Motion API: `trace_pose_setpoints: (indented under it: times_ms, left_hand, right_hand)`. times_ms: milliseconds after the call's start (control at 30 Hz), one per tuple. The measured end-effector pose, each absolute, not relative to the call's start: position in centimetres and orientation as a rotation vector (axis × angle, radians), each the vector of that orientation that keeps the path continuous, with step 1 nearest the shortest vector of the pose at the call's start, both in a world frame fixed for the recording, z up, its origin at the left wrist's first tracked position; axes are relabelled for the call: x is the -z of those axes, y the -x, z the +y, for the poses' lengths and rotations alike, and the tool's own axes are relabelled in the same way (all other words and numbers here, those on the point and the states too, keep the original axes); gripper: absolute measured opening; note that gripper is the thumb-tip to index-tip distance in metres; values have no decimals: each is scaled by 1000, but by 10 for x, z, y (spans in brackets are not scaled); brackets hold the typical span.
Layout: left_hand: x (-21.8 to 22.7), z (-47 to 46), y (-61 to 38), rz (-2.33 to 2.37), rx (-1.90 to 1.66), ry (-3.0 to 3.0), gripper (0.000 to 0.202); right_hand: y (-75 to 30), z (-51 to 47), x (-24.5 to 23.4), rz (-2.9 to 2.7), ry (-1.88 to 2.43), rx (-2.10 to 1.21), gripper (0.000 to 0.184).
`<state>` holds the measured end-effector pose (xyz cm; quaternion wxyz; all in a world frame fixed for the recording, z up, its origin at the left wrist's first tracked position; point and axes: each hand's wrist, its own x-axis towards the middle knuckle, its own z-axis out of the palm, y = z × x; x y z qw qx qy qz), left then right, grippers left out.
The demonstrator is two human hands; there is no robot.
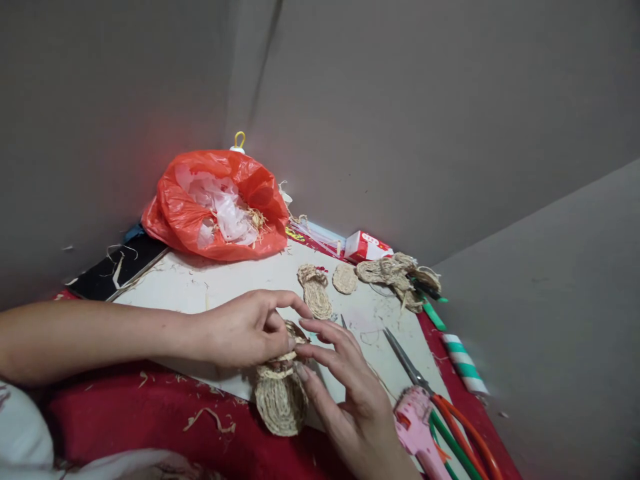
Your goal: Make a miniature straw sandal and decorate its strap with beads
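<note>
- Woven slipper is sitting at white board's near edge, under both hands.
- Left hand: fingers are pinching its band. Right hand: fingers are curving alongside, can't tell if gripping.
- Apparently adjusting the band; next move likely calls for steady fingertips.
- Scissors are lying right.

Red-covered table | white board on top | black slab, left | green-striped block, right | straw scraps, near side
</note>
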<state>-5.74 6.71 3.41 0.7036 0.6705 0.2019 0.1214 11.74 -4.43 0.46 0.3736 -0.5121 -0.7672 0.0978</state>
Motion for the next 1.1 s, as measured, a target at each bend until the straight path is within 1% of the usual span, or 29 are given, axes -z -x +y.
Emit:
trace_pose_setpoints:
  times_ms: [200, 300, 400, 467, 533, 667, 767, 833, 933, 1100]
  left_hand:
    - [-29, 63, 58, 459, -284, -1590, 44]
    - [-28, 62, 57, 479, -296, -1626, 41]
    - [-29, 62, 56, 502, -342, -1678, 34]
    - [-31, 63, 56, 523, -397, -1734, 29]
    - [-34, 63, 58, 548, -486, -1847, 28]
    - [-39, 64, 61, 549, -645, -2132, 46]
    - [-38, 64, 60, 557, -493, -2133, 49]
    - [-35, 64, 58, 581, -395, -2095, 45]
    - [-30, 65, 56, 573, -372, -2043, 42]
    - [-22, 68, 56, 482, -336, -2021, 34]
  right_hand:
    - [-119, -44, -9, -1938, 1411, -521, 15]
    - [-120, -42, -10, -1933, 1379, -522, 16]
    - [-123, -42, -9, -1908, 1316, -511, 17]
    - [-125, -42, -7, -1924, 1289, -475, 16]
    - [-127, -42, -6, -1973, 1284, -399, 15]
    - [-126, -43, -4, -2087, 1267, -220, 14]
    - [-127, -44, 2, -2183, 1241, -117, 12]
    - [-130, -47, 9, -2244, 1224, -62, 16]
    - [-136, -50, 19, -2303, 1199, 2, 24]
    - [-137, -51, 25, -2320, 1221, 83, 21]
